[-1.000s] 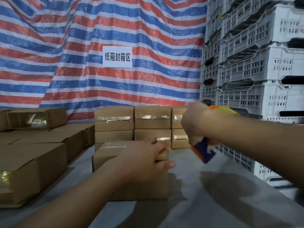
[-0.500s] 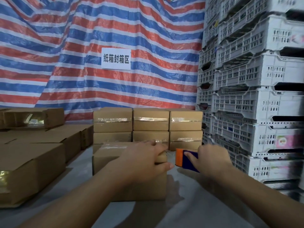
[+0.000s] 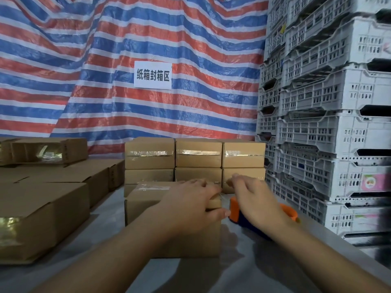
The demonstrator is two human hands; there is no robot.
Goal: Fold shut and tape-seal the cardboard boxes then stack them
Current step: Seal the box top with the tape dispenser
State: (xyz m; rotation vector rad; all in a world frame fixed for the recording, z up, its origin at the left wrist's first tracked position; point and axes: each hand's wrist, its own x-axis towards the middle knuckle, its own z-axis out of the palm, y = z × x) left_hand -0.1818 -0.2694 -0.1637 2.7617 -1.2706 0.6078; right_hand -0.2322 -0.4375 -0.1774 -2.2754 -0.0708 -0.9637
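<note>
**Both hands at the box's right end**

The left hand (image 3: pixel 190 201) rests on the cardboard box (image 3: pixel 148 210) at the tabletop's (image 3: pixel 243 267) middle, its grip wrapping the top right edge — thumb on the side. The right hand (image 3: pixel 256 199) hovers open-fingered over the orange-and-blue tape dispenser (image 3: pixel 234 210) lying just beside the box, holding nothing. Taped boxes (image 3: pixel 196 157) stand stacked behind.

Left hand (image 3: pixel 190 205) is lying over the top right edge of the center cardboard box (image 3: pixel 148 210), thumb down its side. Right hand (image 3: pixel 257 200) is hovering over the orange-blue tape dispenser (image 3: pixel 234 210) lying on the table (image 3: pixel 243 271). Taped boxes (image 3: pixel 197 157) are sitting stacked behind.
</note>
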